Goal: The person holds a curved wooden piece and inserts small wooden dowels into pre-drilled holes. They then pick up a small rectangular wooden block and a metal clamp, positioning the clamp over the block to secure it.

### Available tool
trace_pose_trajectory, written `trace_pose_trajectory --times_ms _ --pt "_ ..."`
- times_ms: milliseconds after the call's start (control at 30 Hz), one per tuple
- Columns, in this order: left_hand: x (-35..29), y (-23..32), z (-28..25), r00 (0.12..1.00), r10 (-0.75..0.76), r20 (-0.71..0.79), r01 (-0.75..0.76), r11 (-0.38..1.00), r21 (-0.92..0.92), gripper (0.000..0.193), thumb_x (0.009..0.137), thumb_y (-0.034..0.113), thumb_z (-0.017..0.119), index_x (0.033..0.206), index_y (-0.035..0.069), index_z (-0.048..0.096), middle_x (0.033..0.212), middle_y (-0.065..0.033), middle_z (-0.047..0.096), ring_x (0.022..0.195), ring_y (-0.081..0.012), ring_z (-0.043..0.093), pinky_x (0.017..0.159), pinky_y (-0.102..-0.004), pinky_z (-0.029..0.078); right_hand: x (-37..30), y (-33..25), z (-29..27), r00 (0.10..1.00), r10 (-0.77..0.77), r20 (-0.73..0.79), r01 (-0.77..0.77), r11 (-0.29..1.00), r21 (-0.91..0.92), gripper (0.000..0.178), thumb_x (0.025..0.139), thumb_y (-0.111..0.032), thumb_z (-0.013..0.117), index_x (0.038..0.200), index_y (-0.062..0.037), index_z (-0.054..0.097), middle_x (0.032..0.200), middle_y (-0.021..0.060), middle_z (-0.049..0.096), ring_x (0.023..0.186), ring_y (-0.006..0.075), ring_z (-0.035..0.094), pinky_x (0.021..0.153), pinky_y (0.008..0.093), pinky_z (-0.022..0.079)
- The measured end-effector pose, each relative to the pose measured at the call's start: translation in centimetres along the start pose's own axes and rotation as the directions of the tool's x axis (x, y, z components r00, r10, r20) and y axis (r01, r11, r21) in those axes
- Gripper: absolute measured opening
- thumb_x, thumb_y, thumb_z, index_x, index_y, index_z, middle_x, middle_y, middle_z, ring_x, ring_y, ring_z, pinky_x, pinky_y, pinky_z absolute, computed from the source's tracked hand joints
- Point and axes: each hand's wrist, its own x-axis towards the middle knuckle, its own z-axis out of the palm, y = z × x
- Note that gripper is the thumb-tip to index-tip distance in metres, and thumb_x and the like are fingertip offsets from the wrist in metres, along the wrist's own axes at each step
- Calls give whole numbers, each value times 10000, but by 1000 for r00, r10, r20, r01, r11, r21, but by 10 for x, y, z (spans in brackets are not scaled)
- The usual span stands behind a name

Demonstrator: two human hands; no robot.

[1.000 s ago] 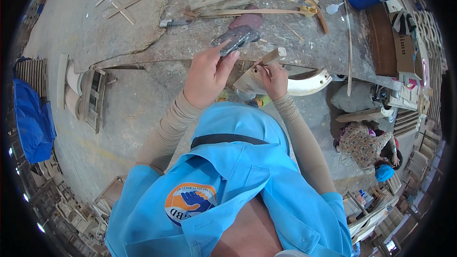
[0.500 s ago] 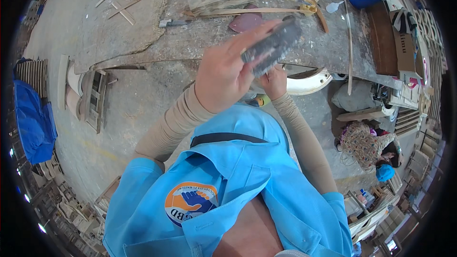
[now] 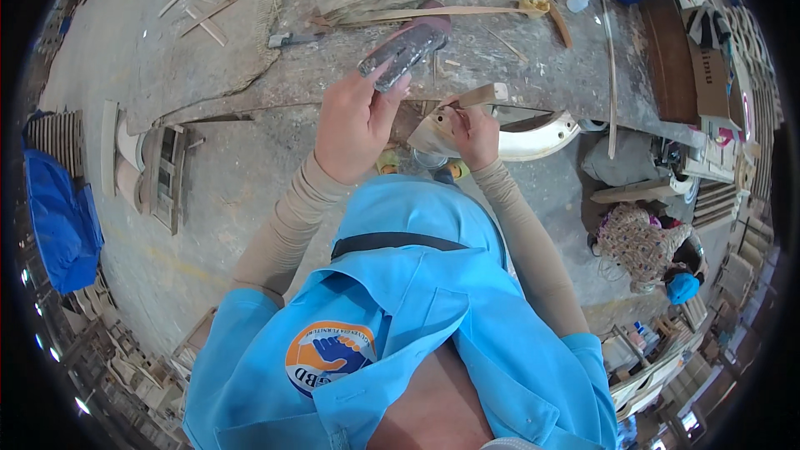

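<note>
Left hand [image 3: 348, 129]: fingers curled around a dark tool [image 3: 410, 52] above the table's [image 3: 321, 87] near edge.
Right hand [image 3: 477, 137]: fingers bent against a pale wooden block [image 3: 483, 95] at that edge; exact grip unclear.
Curved cream piece [image 3: 540, 143]: along the near edge, beside the right hand.

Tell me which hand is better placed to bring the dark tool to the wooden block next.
Probably the left hand: it has the dark tool in its grip, while the right hand appears occupied holding the wooden block.
</note>
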Motion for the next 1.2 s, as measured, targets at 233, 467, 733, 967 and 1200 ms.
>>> trace_pose_trajectory --times_ms 233,467,733,967,1200 --pt "-11 -2 -1 993 -120 -22 116 986 -115 293 900 195 611 1075 -40 627 588 -128 514 498 -251 503 495 -364 382 3 -7 -2 999 -45 16 46 998 -53 145 832 -87 638 975 -79 618 878 116 636 763 321 621 639 385 490" --pt "-12 -2 -2 990 -142 -7 140 980 -141 275 897 169 608 1079 -37 625 590 -131 510 496 -242 505 490 -356 379 4 -7 -2 998 -48 41 50 998 -48 138 822 -81 644 959 -83 626 838 109 621 742 316 613 619 388 483" --pt "-12 -2 -1 992 -126 17 127 984 -122 243 885 155 620 1051 -23 632 593 -131 503 497 -257 501 488 -368 374 3 1 2 992 -125 7 125 988 -94 184 837 -130 658 1010 -88 616 820 98 636 651 282 588 568 365 455" --pt "-12 -4 1 996 -86 3 85 987 -133 232 889 154 614 1041 -20 636 611 -132 508 506 -258 507 489 -365 373 4 -3 2 994 -109 16 110 990 -89 125 821 -108 649 943 -84 634 821 122 615 739 333 605 617 411 481" --pt "0 15 -7 997 53 57 -47 995 -92 328 865 105 604 1178 12 576 780 -126 596 617 -288 579 549 -369 447 2 1 2 986 -159 48 164 978 -129 165 815 -115 663 970 -67 635 853 128 641 739 338 609 620 416 475"
